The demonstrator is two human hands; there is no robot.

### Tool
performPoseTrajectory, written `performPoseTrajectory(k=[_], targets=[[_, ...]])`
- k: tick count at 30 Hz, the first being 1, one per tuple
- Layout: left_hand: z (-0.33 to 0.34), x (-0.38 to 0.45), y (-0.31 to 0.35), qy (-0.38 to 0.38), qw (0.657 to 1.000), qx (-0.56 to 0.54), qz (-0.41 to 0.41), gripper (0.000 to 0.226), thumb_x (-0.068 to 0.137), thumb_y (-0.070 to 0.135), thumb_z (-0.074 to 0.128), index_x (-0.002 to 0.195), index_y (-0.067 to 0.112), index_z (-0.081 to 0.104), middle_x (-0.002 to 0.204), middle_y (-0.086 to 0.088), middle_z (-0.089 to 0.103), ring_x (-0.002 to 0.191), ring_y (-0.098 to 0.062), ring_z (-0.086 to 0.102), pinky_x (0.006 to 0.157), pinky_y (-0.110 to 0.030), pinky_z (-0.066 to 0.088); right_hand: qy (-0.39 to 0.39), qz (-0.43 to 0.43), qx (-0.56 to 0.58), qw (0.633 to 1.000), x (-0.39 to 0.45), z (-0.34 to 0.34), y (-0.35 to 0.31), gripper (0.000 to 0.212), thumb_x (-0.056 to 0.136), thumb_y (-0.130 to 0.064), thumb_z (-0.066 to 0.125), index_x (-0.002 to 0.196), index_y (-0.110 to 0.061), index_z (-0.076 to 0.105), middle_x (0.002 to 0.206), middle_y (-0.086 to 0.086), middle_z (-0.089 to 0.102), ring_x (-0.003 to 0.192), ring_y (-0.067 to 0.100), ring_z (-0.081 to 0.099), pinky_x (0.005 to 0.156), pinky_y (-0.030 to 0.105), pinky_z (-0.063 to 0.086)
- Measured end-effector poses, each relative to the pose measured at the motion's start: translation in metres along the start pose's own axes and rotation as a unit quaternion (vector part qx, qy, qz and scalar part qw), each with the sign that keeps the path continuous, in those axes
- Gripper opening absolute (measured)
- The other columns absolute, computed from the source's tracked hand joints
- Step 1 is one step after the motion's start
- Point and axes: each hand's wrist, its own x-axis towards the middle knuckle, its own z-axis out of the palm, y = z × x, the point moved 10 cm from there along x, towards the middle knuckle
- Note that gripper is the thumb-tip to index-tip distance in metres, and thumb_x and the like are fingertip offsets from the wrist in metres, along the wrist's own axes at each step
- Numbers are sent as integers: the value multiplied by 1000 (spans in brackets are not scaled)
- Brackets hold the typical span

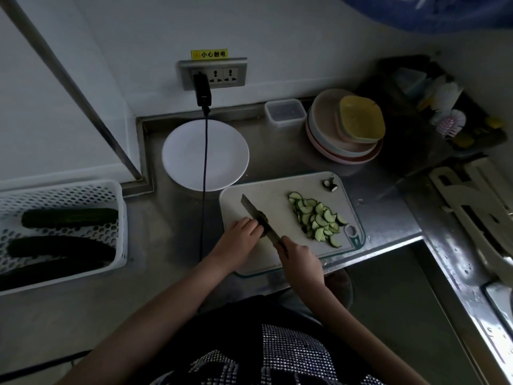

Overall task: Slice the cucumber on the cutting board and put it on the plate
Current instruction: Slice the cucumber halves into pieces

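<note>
The cucumber (263, 221) stub lies mid-frame on the cutting board (266, 195), held by the left hand (240, 232). The right hand (298, 255) has its grip tight on the knife (256, 215). The stub is short, so the blade could nick the fingers (254, 225). The slices (316, 218) could slide off before reaching the plate (183, 151).

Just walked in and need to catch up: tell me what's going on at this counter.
A person is slicing a dark green cucumber piece on the pale cutting board. The left hand steadies it while the right hand grips the knife. Cut slices are piled on the board; the round white plate holds none yet.
</note>
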Motion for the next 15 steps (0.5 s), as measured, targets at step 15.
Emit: performPoseTrajectory(k=[15], targets=[[7, -2, -1, -20, 1000, 9, -6, 39, 57, 1, 79, 93, 5, 63, 92, -10, 61, 88, -24, 45, 68, -33, 51, -48, -3, -102, 994, 2, 25, 4, 18, 100, -17, 37, 117, -15, 42, 104, 16, 65, 94, 36, 63, 69, 37, 46]])
